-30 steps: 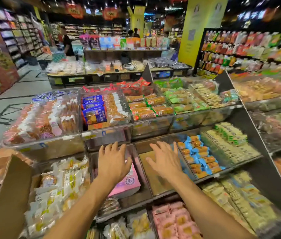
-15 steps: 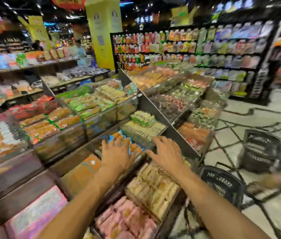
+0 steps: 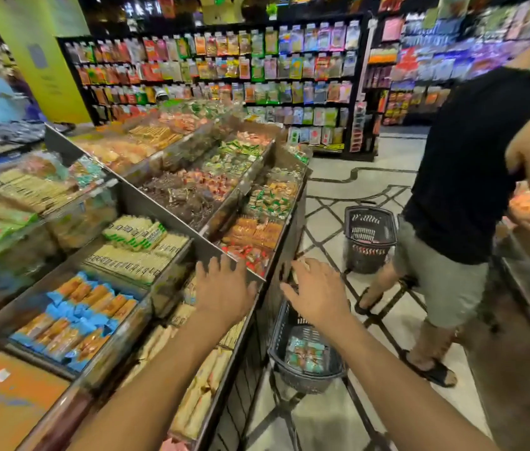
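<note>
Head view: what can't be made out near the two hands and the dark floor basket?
Dark plastic floor basket: far rim hidden by right hand; touching or not, unclear.
Teal packets inside: print blurred.
Pale bottom-shelf packets: partly hidden by left hand and forearm.
Person in black top: cut off by right edge.

A single wide-angle view looks from the wearer's head, forward and steeply down, so both forearms run in from the lower edge to the left hand (image 3: 224, 291) and right hand (image 3: 319, 296) at mid-frame, close to the lens. It stands at the corner of the snack stand (image 3: 166, 213), which fills the left half, with a basket (image 3: 278, 340) just below centre. Farther off, the wall of hanging packets (image 3: 224, 70) crosses the top, and another person (image 3: 462, 164) stands near the right edge.
</note>
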Available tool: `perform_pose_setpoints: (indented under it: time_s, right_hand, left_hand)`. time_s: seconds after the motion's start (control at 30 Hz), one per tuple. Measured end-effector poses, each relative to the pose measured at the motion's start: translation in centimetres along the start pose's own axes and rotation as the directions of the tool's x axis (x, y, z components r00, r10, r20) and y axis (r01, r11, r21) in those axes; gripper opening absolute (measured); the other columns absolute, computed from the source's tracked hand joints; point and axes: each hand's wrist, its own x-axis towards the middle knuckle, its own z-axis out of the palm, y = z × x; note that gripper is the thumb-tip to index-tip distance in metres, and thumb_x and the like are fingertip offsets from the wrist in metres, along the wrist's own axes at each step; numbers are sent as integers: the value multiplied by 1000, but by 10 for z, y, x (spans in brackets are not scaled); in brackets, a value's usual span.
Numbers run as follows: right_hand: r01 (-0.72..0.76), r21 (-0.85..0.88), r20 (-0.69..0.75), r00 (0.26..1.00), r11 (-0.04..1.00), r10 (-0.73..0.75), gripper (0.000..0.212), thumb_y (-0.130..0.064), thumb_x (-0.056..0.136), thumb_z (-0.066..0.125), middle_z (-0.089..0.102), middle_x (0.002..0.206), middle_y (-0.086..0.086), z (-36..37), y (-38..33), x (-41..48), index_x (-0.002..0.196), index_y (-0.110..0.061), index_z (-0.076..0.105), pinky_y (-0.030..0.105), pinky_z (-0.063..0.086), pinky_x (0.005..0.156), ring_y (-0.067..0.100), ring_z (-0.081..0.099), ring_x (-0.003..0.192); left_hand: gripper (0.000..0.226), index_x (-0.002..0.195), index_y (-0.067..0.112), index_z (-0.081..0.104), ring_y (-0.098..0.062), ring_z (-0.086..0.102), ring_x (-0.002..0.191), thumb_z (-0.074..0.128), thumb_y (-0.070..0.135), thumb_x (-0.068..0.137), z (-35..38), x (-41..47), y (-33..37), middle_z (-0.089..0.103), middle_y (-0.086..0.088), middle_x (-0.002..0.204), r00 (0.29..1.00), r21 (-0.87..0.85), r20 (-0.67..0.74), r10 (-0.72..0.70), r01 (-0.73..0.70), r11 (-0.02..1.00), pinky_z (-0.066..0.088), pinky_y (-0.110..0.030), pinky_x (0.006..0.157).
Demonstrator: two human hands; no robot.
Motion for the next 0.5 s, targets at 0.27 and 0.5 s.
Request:
perform_pose_setpoints:
  time_s: [0.27,0.5]
  right_hand:
    - [-153,-93,-26,988,984,151,52,-62,96,51,66,118,7,28,81,39,127,-22,61,46,49,94,31,63,110]
    - [-250,-154,44,965,956,259,52,-61,94,50,67,115,9,77,125,105,125,-21,63,46,47,91,33,63,106]
  left_hand:
    - [64,153,18,39,-40,35,147,41,56,102,28,83,68,43,-17,155,988,5,15,154,-154,988,20,-61,122]
    - [66,156,21,38,-40,35,146,43,55,100,80,174,100,43,-15,155,964,-13,28,263,-263,965,20,-59,123]
